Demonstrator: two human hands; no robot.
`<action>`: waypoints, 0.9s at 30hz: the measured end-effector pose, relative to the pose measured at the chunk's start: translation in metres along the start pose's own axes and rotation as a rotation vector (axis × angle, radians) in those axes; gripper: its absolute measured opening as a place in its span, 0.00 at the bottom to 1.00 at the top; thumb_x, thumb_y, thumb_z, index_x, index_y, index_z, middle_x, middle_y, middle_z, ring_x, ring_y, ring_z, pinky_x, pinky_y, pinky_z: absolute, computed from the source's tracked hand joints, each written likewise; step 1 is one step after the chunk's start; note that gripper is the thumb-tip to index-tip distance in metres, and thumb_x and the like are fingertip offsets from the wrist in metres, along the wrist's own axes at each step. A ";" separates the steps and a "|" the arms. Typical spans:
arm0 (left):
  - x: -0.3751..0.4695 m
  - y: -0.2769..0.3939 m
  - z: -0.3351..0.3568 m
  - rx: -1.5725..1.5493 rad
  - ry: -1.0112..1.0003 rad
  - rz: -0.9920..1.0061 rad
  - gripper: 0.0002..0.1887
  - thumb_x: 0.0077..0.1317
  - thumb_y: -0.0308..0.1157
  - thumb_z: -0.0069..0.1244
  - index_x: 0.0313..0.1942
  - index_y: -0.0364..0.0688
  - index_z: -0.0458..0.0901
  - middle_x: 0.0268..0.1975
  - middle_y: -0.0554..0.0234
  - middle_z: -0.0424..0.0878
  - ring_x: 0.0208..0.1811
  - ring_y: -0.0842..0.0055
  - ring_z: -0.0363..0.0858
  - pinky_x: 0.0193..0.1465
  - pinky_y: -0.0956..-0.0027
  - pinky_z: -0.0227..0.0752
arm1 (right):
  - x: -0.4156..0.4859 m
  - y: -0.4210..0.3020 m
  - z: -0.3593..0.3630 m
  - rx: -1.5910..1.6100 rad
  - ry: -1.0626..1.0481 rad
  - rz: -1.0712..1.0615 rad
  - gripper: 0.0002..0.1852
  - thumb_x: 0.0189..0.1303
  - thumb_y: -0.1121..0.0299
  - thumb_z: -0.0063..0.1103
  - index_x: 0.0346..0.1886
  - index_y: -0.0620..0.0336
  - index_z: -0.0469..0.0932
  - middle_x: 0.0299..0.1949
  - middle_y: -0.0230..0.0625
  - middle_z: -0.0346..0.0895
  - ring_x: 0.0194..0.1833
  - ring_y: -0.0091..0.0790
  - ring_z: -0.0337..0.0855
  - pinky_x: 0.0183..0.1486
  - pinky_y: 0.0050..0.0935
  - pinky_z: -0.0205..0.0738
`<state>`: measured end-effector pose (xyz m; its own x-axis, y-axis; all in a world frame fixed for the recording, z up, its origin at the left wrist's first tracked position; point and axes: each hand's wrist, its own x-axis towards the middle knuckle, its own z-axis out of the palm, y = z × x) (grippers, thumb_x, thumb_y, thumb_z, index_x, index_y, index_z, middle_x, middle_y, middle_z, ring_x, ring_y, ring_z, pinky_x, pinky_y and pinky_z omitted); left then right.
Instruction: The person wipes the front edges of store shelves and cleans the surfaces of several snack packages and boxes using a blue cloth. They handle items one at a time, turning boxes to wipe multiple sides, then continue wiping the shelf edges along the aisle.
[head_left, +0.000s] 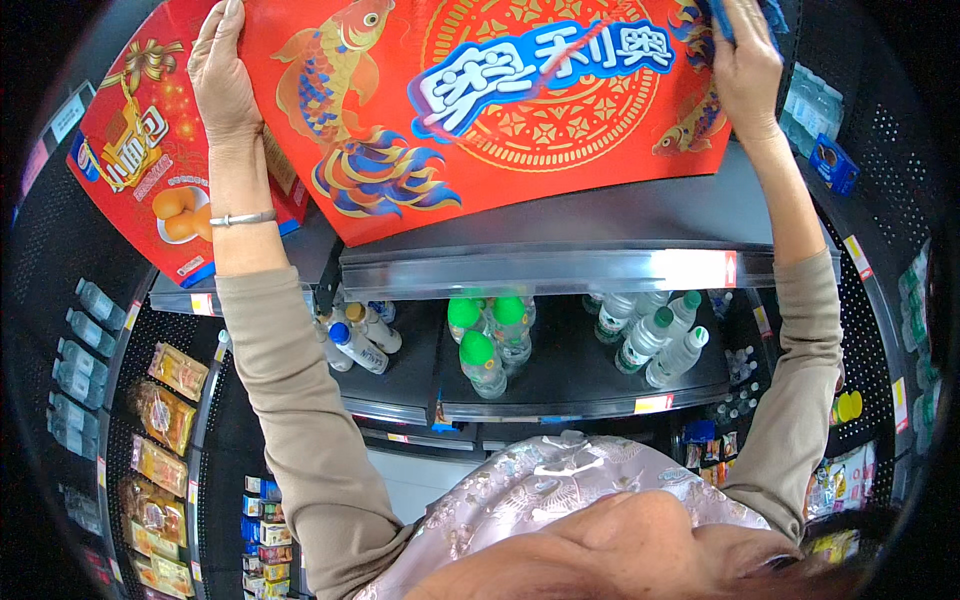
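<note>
A large red Oreo gift box (375, 97) with gold fish and a cookie pattern stands on a dark upper shelf (570, 210). My left hand (227, 82) lies along the box's left edge, its fingers pointing up and close together. On the right edge, my right hand (746, 75) holds a blue cloth (772, 16) against the box. Parts of the cloth show on both sides of the fingers. To the left, a second red gift box (142, 150) with a bread picture stands at an angle, partly behind my left wrist. The tops of both boxes run out of view.
Below is a shelf (412, 375) with green-capped bottles (484, 364), water bottles (637, 341) and white bottles (360, 349). Packaged bread (161, 412) fills a side rack on the left. A blue packet (832, 165) and bottled water (812, 105) stand at the right.
</note>
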<state>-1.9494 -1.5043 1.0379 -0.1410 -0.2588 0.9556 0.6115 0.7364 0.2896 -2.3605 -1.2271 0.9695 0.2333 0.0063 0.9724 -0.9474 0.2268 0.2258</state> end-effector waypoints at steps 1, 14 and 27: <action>-0.001 0.001 0.002 0.011 -0.001 0.010 0.16 0.80 0.32 0.45 0.54 0.31 0.87 0.55 0.54 0.89 0.56 0.70 0.87 0.65 0.65 0.78 | -0.004 -0.010 -0.001 0.002 -0.030 -0.014 0.29 0.59 0.84 0.53 0.68 0.68 0.75 0.70 0.58 0.73 0.74 0.59 0.70 0.77 0.46 0.61; -0.012 0.014 0.030 0.077 -0.023 0.077 0.16 0.81 0.35 0.44 0.43 0.35 0.87 0.42 0.62 0.88 0.43 0.77 0.85 0.53 0.70 0.79 | -0.029 -0.141 0.020 0.257 -0.223 -0.446 0.26 0.64 0.74 0.57 0.67 0.61 0.78 0.71 0.44 0.75 0.73 0.44 0.73 0.74 0.43 0.67; -0.013 0.015 0.031 0.061 -0.048 0.056 0.16 0.81 0.35 0.44 0.45 0.35 0.86 0.42 0.61 0.89 0.43 0.77 0.86 0.52 0.70 0.80 | 0.047 -0.116 0.029 0.247 0.049 -0.269 0.31 0.53 0.86 0.55 0.65 0.67 0.79 0.66 0.55 0.78 0.68 0.57 0.78 0.73 0.49 0.68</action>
<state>-1.9623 -1.4709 1.0317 -0.1463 -0.1872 0.9714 0.5708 0.7860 0.2375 -2.2455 -1.2817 0.9910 0.4856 0.0263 0.8738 -0.8738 -0.0155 0.4861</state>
